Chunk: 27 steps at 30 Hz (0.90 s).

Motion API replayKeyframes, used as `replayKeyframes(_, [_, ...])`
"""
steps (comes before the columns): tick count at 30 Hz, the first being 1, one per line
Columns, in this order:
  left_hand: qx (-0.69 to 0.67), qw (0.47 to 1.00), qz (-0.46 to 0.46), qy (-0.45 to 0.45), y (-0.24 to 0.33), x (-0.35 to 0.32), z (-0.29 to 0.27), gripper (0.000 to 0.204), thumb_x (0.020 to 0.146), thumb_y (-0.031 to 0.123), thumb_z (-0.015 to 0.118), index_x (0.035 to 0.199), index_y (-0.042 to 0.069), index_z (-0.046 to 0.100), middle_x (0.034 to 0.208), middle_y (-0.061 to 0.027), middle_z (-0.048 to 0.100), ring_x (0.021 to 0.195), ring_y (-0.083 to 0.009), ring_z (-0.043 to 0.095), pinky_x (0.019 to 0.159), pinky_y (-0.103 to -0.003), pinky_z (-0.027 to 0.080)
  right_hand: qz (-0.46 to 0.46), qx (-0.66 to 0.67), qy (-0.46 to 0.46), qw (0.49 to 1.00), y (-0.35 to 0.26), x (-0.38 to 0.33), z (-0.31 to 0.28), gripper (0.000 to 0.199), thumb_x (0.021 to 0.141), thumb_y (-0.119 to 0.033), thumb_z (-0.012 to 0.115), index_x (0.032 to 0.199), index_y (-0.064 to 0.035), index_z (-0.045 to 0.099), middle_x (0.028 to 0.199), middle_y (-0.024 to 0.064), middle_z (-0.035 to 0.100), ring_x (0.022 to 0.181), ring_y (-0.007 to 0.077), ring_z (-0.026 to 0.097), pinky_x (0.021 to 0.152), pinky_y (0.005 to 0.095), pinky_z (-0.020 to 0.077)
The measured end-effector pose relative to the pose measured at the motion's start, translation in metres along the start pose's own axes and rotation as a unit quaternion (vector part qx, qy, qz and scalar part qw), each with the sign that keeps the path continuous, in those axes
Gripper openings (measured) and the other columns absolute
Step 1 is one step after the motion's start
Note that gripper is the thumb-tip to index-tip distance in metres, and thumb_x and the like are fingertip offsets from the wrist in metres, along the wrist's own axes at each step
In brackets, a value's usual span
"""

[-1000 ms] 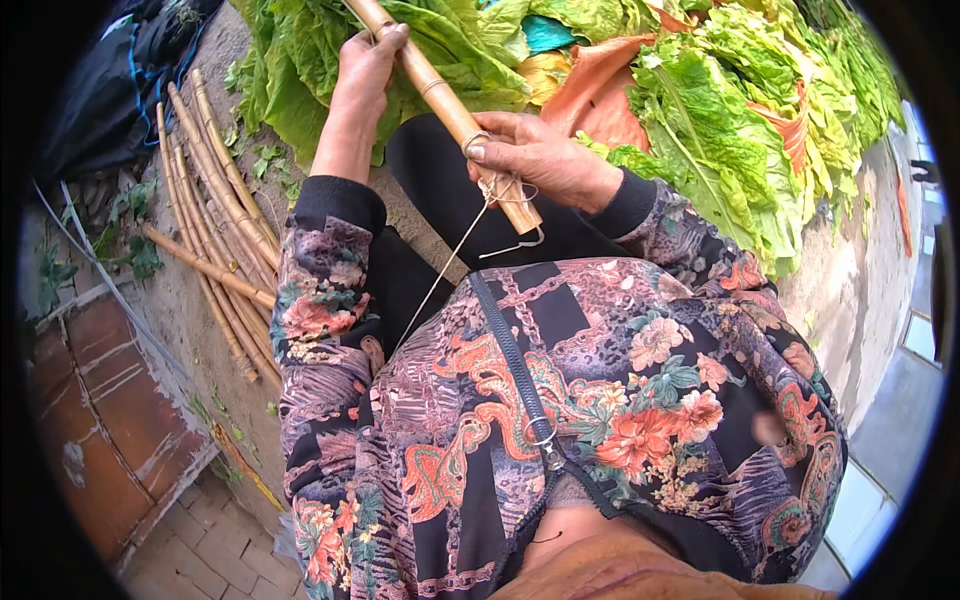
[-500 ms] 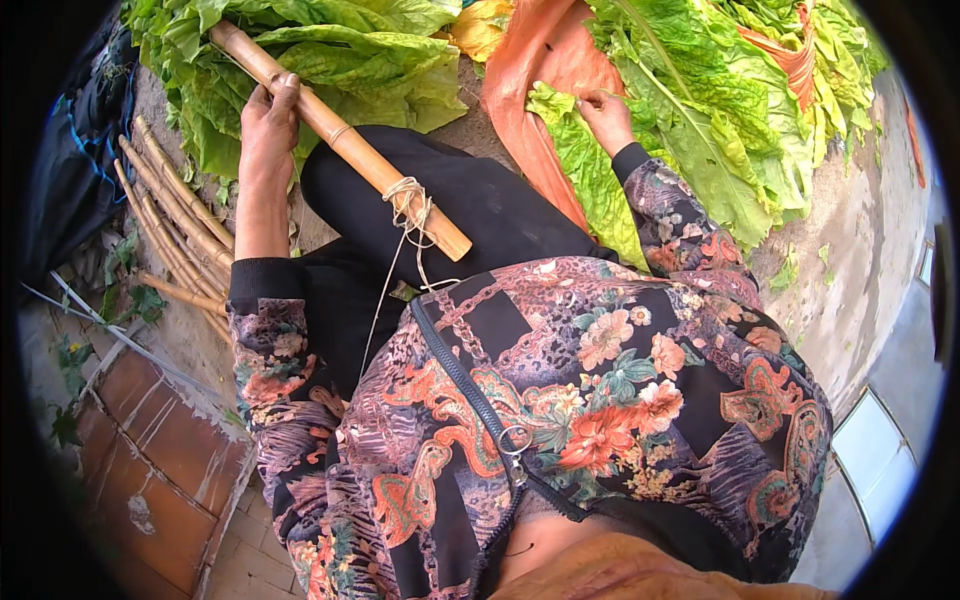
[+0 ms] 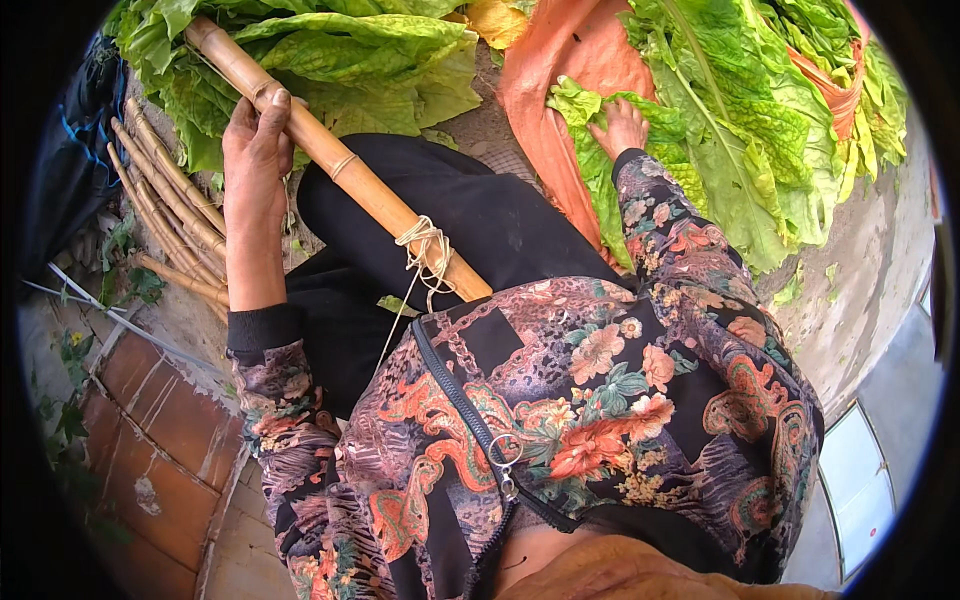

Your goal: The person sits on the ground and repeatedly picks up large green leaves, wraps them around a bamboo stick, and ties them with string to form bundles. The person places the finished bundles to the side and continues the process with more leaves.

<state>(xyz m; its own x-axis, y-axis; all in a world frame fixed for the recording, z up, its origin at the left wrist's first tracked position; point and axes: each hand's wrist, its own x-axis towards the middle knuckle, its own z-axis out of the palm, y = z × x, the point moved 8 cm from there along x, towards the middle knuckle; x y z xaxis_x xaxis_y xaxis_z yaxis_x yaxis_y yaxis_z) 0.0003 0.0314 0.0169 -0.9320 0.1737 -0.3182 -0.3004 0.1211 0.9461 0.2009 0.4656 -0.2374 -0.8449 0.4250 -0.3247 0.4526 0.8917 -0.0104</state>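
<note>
My left hand (image 3: 258, 150) is closed around a bamboo pole (image 3: 335, 160), which slants across my lap from the upper left, its near end at my jacket. Thin pale string (image 3: 428, 250) is wound round the pole near that end, and a loose strand hangs down. At the upper right, my right hand (image 3: 622, 128) lies on a broad green leaf (image 3: 585, 108) with its fingers apart; some fingertips are hard to make out. This leaf rests on orange cloth (image 3: 560, 60) beside a heap of large, tobacco-like leaves (image 3: 725, 120).
More large green leaves (image 3: 400, 70) are piled at the upper left, under the pole's far end. Several bamboo poles (image 3: 165, 190) lie on the ground to my left, near black sheeting (image 3: 65, 180). A rusty brown panel (image 3: 150, 450) is at the lower left.
My right hand has gone from pinching the leaf's edge to lying farther onto it with fingers spread. The pole has shifted slightly toward me, still in my left hand.
</note>
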Motion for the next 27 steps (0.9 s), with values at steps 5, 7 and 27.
replayKeyframes(5, [-0.007,1.000,0.005,-0.015,0.002,0.001,0.005,0.024,0.092,0.022,0.060,0.105,0.002,0.053,0.086,-0.0058,0.064,0.045,-0.0015,0.034,0.041,-0.017,0.026,0.006,-0.013,-0.023,1.000,-0.001,-0.001,0.004,0.081,0.067,-0.051,0.075,0.130,-0.0110,0.044,0.126,0.0089,0.053,0.122,0.0296,0.044,0.101,0.0551,0.0270])
replayKeyframes(7, [0.000,1.000,0.005,-0.003,0.004,-0.002,0.006,0.024,0.092,0.021,0.059,0.105,0.002,0.053,0.086,-0.0058,0.064,0.045,-0.0015,0.034,0.041,-0.017,0.026,0.010,-0.018,-0.052,0.998,-0.007,-0.004,-0.007,0.076,0.066,-0.054,0.073,0.123,-0.0100,0.050,0.118,0.0116,0.059,0.116,0.0287,0.051,0.099,0.0520,0.0329])
replayKeyframes(27, [0.357,0.897,0.166,0.200,0.060,-0.052,-0.045,0.017,0.089,0.016,0.057,0.091,0.002,0.066,0.062,-0.0139,0.060,0.057,-0.0267,0.062,0.055,-0.035,0.047,-0.297,0.554,-0.166,0.759,-0.179,0.039,-0.227,0.043,0.085,-0.008,0.064,0.124,0.0018,0.050,0.120,0.0074,0.058,0.111,0.0171,0.051,0.098,0.0307,0.0372])
